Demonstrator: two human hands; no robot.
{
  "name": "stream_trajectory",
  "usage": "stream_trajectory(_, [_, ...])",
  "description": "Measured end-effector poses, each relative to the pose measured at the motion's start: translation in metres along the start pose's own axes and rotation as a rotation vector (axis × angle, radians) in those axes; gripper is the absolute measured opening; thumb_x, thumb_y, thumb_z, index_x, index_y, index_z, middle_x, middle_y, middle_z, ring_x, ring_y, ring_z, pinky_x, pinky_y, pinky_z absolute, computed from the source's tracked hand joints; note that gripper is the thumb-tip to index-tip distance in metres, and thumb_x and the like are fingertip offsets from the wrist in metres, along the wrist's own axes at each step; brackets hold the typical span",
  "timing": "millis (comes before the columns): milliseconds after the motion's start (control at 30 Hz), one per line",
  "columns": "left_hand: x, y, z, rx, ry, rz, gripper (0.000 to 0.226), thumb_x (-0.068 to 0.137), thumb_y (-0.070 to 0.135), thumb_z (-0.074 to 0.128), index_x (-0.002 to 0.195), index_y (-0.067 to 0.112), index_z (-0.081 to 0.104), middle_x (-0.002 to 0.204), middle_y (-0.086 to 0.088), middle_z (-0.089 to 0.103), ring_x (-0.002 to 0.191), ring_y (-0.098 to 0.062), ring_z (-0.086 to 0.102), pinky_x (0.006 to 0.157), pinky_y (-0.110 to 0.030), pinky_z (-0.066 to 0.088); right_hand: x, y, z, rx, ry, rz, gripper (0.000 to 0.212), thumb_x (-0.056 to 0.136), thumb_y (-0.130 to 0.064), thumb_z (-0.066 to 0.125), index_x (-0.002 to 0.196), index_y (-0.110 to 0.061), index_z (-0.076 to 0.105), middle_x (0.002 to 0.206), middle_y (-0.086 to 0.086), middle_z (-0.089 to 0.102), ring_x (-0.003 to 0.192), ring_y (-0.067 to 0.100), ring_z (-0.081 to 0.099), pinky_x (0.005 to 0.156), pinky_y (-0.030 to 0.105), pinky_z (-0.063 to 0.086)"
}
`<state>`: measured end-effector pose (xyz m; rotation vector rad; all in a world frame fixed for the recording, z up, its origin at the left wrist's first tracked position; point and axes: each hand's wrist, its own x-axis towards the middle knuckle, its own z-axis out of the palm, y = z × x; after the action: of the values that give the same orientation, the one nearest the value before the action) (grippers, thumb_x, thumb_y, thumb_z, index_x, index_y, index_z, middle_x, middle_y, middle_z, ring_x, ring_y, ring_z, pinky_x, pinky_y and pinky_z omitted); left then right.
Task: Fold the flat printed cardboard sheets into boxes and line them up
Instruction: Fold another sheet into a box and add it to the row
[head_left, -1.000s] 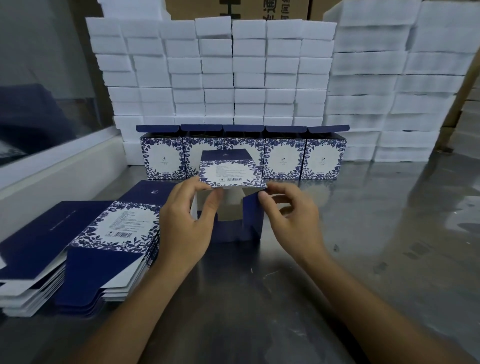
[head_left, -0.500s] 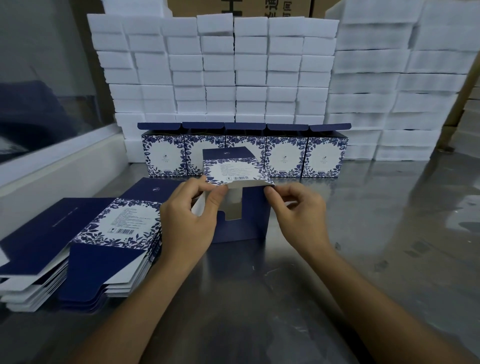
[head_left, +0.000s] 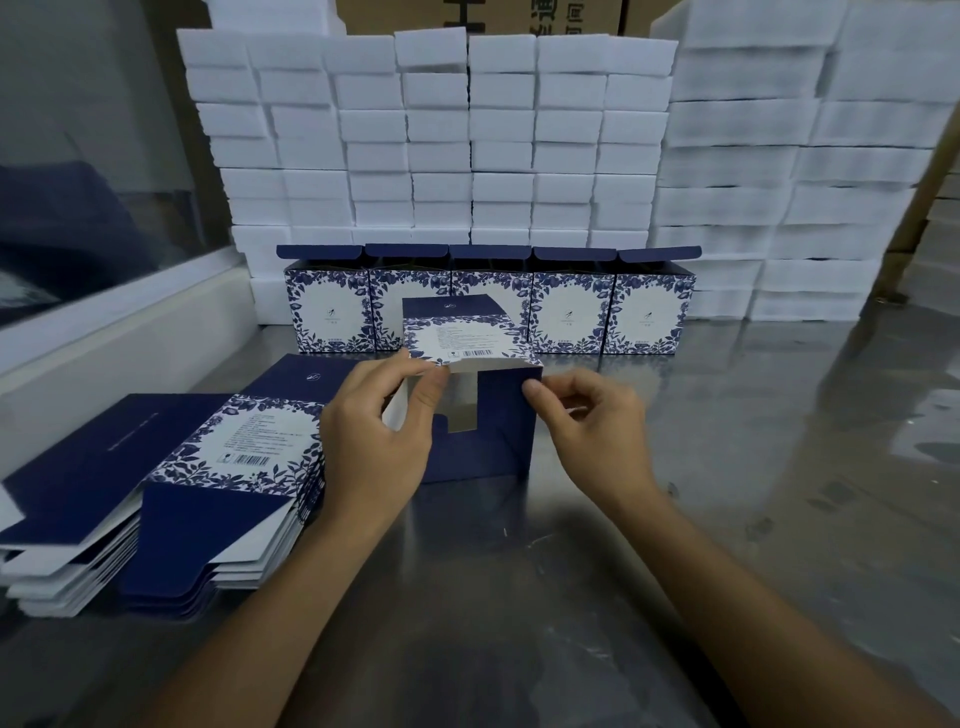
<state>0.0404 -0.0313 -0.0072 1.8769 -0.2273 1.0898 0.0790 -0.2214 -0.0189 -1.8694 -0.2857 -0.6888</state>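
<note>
Five finished boxes (head_left: 491, 301) stand in a row at the back of the steel table (head_left: 727, 467), lids up, touching side to side, so the line-up is already begun; head view only, one camera. A sixth, half-formed box (head_left: 488, 415) lies on its side in front of that row, open end toward the person, barcode panel on top. Left hand (head_left: 376, 436) grips the box's left edge, thumb curled onto the near flap by the opening, probably bracing the walls so they hold square; right hand (head_left: 587, 421) pinches the upper right corner with thumb and forefinger, other fingers curled, likely steadying the blue flap for tucking; the two hands are apart, one on each side of the box. Judged step: closing the bottom flaps; a notch of white interior shows, so the end is not yet shut. Stack of flat printed sheets (head_left: 171, 483) sits just left of the left hand, within easy reach for the next pick; its edge is close to the left wrist and could get nudged. White foam blocks (head_left: 441, 140) are piled behind the row like a wall, a backstop for lining up; brown cartons (head_left: 483, 13) behind those, partly cut off. A white ledge (head_left: 119, 343) runs along the left. Nothing stands between the held box and the row.
</note>
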Motion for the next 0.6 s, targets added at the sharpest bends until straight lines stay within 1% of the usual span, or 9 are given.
stream_trajectory(33, [0.0,-0.001,0.0,0.004,0.004,-0.004,0.026,0.09,0.034,0.063,0.096,0.012,0.075,0.099,0.004,0.068,0.102,-0.008,0.062,0.085,-0.005,0.039,-0.001,0.002,0.001,-0.013,-0.036,0.023,0.016,0.087,-0.027,0.077,0.088,-0.012,0.077,0.076,-0.006,0.072,0.065,0.0,0.063,0.063,0.016,0.05])
stream_trajectory(100, [0.001,-0.002,0.0,0.012,0.012,0.002,0.026,0.09,0.034,0.062,0.096,0.012,0.075,0.098,0.005,0.067,0.1,-0.006,0.062,0.084,-0.005,0.04,-0.002,0.007,0.003,-0.051,-0.1,0.056,0.02,0.085,-0.03,0.079,0.09,-0.011,0.078,0.076,-0.005,0.073,0.065,0.001,0.062,0.063,0.015,0.049])
stream_trajectory(200, [0.002,-0.004,0.0,0.019,0.017,0.018,0.022,0.089,0.031,0.063,0.096,0.012,0.074,0.097,0.008,0.066,0.096,0.007,0.059,0.083,-0.003,0.038,-0.001,0.01,0.003,-0.082,-0.139,0.068,0.021,0.085,-0.03,0.079,0.088,-0.01,0.077,0.076,-0.003,0.073,0.067,0.006,0.065,0.065,0.022,0.053])
stream_trajectory(267, [0.002,-0.006,0.001,0.017,0.016,0.022,0.02,0.09,0.029,0.065,0.097,0.013,0.074,0.098,0.009,0.066,0.095,0.016,0.056,0.083,-0.001,0.036,0.001,0.011,0.001,-0.071,-0.158,0.05,0.011,0.087,-0.027,0.078,0.08,-0.02,0.074,0.072,-0.008,0.071,0.065,0.004,0.064,0.064,0.023,0.055])
stream_trajectory(333, [0.002,-0.007,0.002,0.019,0.011,0.022,0.018,0.09,0.028,0.066,0.097,0.014,0.074,0.099,0.008,0.067,0.096,0.017,0.055,0.083,-0.001,0.036,0.0,0.011,0.001,-0.064,-0.16,0.028,0.022,0.088,-0.024,0.077,0.071,-0.032,0.067,0.066,-0.014,0.068,0.06,0.0,0.062,0.059,0.02,0.051])
stream_trajectory(400, [0.002,-0.008,0.002,0.023,0.005,0.024,0.017,0.09,0.028,0.067,0.098,0.015,0.074,0.1,0.007,0.068,0.097,0.016,0.055,0.083,-0.002,0.037,0.0,0.011,0.002,-0.065,-0.146,0.028,0.029,0.089,-0.023,0.076,0.066,-0.035,0.063,0.064,-0.015,0.066,0.057,-0.001,0.06,0.057,0.02,0.049])
stream_trajectory(500, [0.002,-0.007,0.002,0.034,0.02,0.034,0.02,0.089,0.032,0.065,0.097,0.016,0.075,0.098,0.01,0.066,0.094,0.016,0.055,0.082,-0.001,0.036,0.001,0.013,0.002,-0.073,-0.135,0.035,0.019,0.086,-0.025,0.079,0.072,-0.03,0.067,0.068,-0.014,0.068,0.06,-0.003,0.062,0.059,0.015,0.049])
stream_trajectory(567, [0.003,-0.007,0.001,0.031,0.032,0.036,0.021,0.088,0.033,0.064,0.095,0.016,0.075,0.096,0.012,0.065,0.093,0.017,0.055,0.081,0.0,0.035,0.0,0.015,0.002,-0.082,-0.181,0.063,0.014,0.083,-0.024,0.082,0.079,-0.026,0.069,0.072,-0.011,0.069,0.063,-0.003,0.062,0.061,0.011,0.048])
stream_trajectory(600, [0.003,-0.007,0.001,0.029,0.035,0.035,0.021,0.088,0.033,0.064,0.095,0.016,0.075,0.096,0.013,0.065,0.093,0.017,0.055,0.081,-0.001,0.036,-0.001,0.016,0.001,-0.1,-0.219,0.077,0.015,0.081,-0.023,0.084,0.083,-0.025,0.069,0.072,-0.01,0.069,0.063,-0.003,0.062,0.061,0.01,0.048])
